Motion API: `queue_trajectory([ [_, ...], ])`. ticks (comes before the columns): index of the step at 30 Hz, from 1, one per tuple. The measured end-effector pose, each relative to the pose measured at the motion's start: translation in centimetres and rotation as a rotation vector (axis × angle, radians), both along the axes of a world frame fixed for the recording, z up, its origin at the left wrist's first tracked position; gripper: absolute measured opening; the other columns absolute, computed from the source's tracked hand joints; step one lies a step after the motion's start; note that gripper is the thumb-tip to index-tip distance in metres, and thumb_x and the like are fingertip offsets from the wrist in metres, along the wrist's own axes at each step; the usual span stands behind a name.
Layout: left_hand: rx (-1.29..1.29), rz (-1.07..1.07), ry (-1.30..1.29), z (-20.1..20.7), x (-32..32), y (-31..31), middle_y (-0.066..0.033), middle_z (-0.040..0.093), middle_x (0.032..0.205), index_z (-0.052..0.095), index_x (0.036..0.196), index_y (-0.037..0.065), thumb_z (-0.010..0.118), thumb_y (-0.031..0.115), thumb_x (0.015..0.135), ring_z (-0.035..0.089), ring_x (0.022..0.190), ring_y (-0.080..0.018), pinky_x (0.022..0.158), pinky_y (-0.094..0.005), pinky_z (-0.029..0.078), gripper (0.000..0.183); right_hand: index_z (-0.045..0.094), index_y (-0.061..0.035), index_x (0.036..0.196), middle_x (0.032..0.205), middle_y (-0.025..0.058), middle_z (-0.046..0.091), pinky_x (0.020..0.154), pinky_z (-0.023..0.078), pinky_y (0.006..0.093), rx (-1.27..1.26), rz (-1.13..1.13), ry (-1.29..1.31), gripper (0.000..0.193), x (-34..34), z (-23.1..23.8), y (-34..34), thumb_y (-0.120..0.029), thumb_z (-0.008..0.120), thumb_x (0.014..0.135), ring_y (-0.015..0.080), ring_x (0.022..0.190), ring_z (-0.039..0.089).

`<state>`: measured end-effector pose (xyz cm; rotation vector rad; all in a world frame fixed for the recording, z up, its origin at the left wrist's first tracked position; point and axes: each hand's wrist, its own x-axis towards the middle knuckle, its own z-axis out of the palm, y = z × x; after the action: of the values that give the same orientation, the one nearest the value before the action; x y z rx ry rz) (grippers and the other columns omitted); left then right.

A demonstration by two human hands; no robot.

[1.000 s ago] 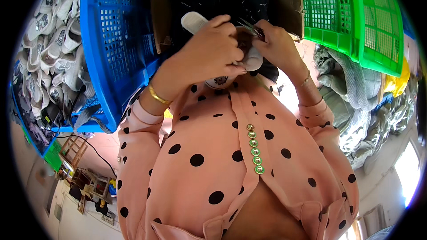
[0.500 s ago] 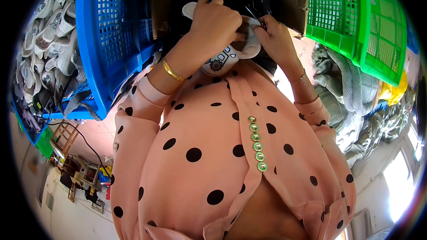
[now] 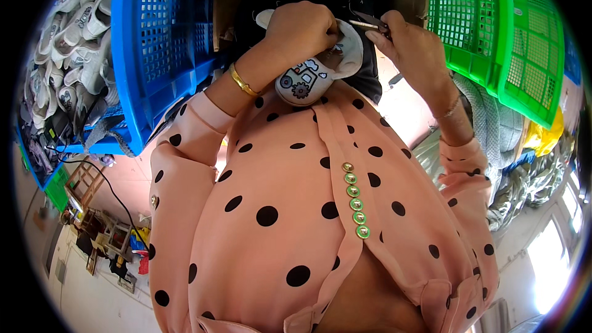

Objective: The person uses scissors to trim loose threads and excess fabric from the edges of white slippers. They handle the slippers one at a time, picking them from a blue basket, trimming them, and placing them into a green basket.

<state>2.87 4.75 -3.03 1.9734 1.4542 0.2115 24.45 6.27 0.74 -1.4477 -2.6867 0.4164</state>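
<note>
Near a blue crate [image 3: 131,74], a pale shoe [image 3: 302,82] sits gripped in left fingers [image 3: 328,32].

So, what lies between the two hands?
The head view shows the rim of the pale shoe and the tip of the pointed tool in the right hand.

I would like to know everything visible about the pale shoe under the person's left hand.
The pale shoe looks like soft fabric, its front decorated with a cartoon vehicle including a dark gear-like wheel. The rounded toe faces the polka-dot shirt; whether they touch is unclear. Its thick collar stands open. The left hand grips it, fingers at the opening, hiding part of it.
</note>
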Motion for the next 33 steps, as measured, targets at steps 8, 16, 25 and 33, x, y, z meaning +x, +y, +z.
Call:
queue_trajectory([
  [8, 0.054, -0.083, 0.018, 0.2, -0.1, 0.8, -0.0102, 0.067, 0.065, 0.077, 0.079, 0.011, 0.073, 0.023, 0.071, 0.064, 0.059, -0.0273, 0.059, -0.0344, 0.051, 0.015, 0.055, -0.0082, 0.073, 0.051, 0.0037, 0.053, 0.048, 0.044, 0.0283, 0.187, 0.474, -0.306, 0.036, -1.1, 2.0, 0.9, -0.040, 0.064, 0.087, 0.0194, 0.051, 0.060],
  [16, -0.035, -0.115, 0.000, 0.8, -0.3, 1.2, -0.0100, 0.068, 0.068, 0.076, 0.077, 0.012, 0.073, 0.018, 0.068, 0.067, 0.066, -0.0285, 0.064, -0.0371, 0.054, 0.012, 0.068, -0.0111, 0.075, 0.058, -0.0014, 0.058, 0.053, 0.044, 0.0290, 0.267, 0.582, -0.517, 0.008, -2.6, 1.6, 0.9, -0.019, 0.070, 0.077, 0.0156, 0.061, 0.064],
  [25, 0.002, -0.083, 0.005, 1.2, 0.4, 1.0, -0.0130, 0.063, 0.062, 0.075, 0.071, 0.010, 0.070, 0.016, 0.067, 0.063, 0.060, -0.0308, 0.059, -0.0375, 0.051, 0.008, 0.070, -0.0185, 0.070, 0.063, -0.0046, 0.061, 0.053, 0.040, 0.0270, 0.256, 0.587, -0.702, 0.004, -3.6, 0.5, 0.7, -0.015, 0.072, 0.070, 0.0133, 0.065, 0.065],
  [33, 0.004, -0.082, 0.040, 0.4, 0.8, 0.9, -0.0113, 0.065, 0.063, 0.076, 0.077, 0.013, 0.069, 0.018, 0.070, 0.064, 0.061, -0.0304, 0.059, -0.0368, 0.052, 0.011, 0.068, -0.0204, 0.069, 0.060, -0.0061, 0.056, 0.047, 0.035, 0.0292, 0.219, 0.568, -0.748, 0.007, -4.1, -0.8, 0.3, -0.014, 0.071, 0.068, 0.0122, 0.059, 0.061],
])
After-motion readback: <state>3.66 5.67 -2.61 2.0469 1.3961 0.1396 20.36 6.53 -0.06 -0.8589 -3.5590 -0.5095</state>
